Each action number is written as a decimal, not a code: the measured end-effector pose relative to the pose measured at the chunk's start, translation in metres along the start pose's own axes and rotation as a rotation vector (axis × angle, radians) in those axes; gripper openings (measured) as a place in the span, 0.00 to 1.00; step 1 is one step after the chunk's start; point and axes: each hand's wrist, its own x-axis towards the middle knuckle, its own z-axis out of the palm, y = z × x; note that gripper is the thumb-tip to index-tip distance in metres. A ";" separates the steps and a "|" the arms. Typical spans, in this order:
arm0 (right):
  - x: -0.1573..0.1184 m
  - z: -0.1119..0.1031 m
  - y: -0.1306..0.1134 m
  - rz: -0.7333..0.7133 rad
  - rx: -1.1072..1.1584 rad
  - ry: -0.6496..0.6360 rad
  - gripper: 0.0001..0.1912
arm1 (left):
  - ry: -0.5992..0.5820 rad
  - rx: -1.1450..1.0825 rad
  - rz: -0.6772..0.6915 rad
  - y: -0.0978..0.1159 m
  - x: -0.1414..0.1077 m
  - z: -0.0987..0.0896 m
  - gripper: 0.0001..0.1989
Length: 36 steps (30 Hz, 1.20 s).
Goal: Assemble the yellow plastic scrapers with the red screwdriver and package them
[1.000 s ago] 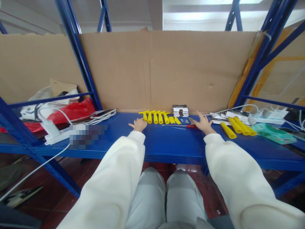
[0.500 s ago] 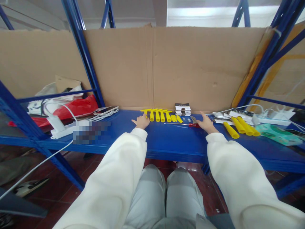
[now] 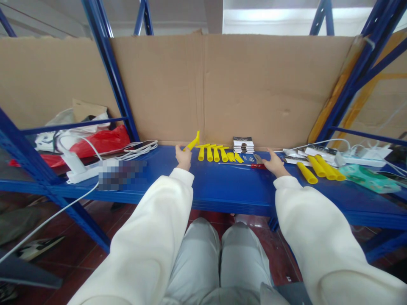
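Note:
My left hand (image 3: pixel 183 159) grips a yellow T-shaped piece (image 3: pixel 192 143), raised and tilted above the blue shelf (image 3: pixel 235 186). To its right, several similar yellow pieces (image 3: pixel 216 154) lie in a row along the cardboard, with smaller yellow parts (image 3: pixel 235 157) at the row's end. My right hand (image 3: pixel 275 164) rests at the right, its fingers apart, beside a grey-bladed tool (image 3: pixel 258 159) and a red item (image 3: pixel 259 166). Whether it touches them is hard to make out. A stack of small black-and-white boxes (image 3: pixel 243 145) stands behind the smaller parts.
Yellow tubes (image 3: pixel 324 167) and a green packet (image 3: pixel 369 178) lie at the right, near white cables. On the left are a white power strip (image 3: pixel 85 171), a red bag (image 3: pixel 101 144) and a phone (image 3: pixel 140 146). Cardboard (image 3: pixel 254 84) walls off the back; blue posts flank it.
My left hand has lifted the leftmost yellow piece off the shelf, tilting it and moving slightly left. My right hand has stayed in nearly the same place.

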 end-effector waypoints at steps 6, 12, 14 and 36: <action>-0.004 -0.003 -0.006 0.040 -0.019 -0.003 0.35 | -0.099 -0.579 -0.188 0.015 -0.004 0.000 0.23; -0.003 -0.002 -0.006 0.054 -0.017 -0.001 0.35 | -0.400 -0.592 -0.170 0.021 -0.011 0.001 0.41; -0.003 -0.002 -0.006 0.062 -0.020 -0.001 0.35 | -0.421 -0.617 -0.169 0.022 -0.013 0.003 0.45; -0.011 -0.009 -0.017 0.120 -0.023 -0.034 0.34 | -0.233 -0.271 0.373 0.004 -0.003 0.012 0.34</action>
